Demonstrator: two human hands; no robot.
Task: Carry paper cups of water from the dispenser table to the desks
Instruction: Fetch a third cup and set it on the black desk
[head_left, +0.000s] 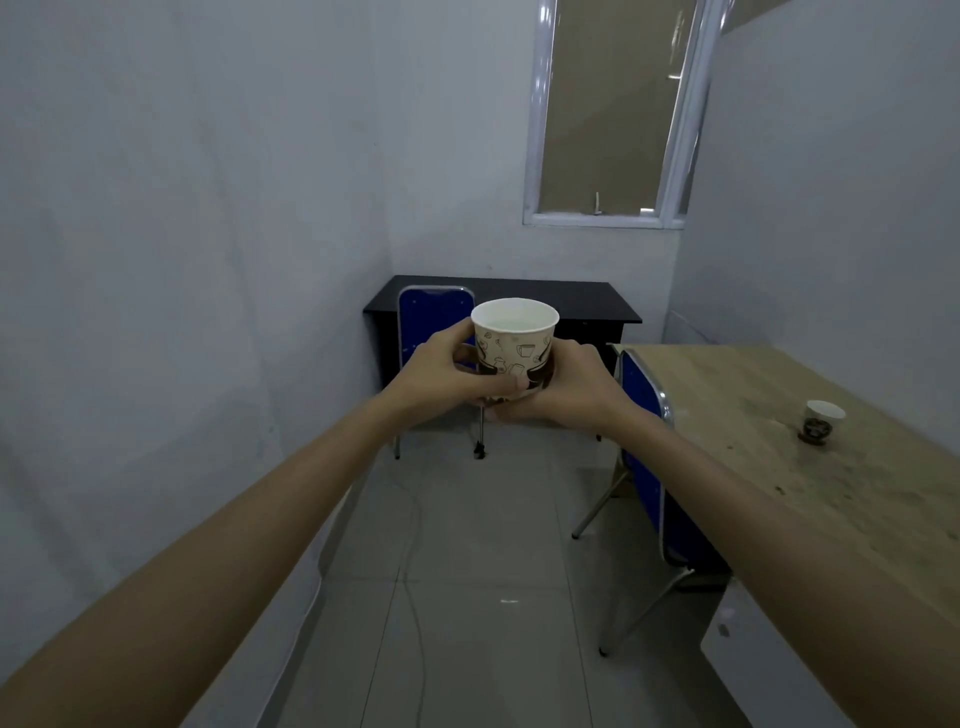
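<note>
The paper cup (514, 340) hides its base behind the fingers of the left hand (441, 376) and right hand (563, 387). The wooden desk (769, 441) runs off the right edge. The far cup (821, 422) there is blurred.

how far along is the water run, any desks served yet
One delivery looks done: a paper cup already stands on the wooden desk at the right. A second cup is in hand, held upright by the left hand and right hand out in front. Left to do: the black desk ahead shows no cup yet, so it probably goes there.
</note>
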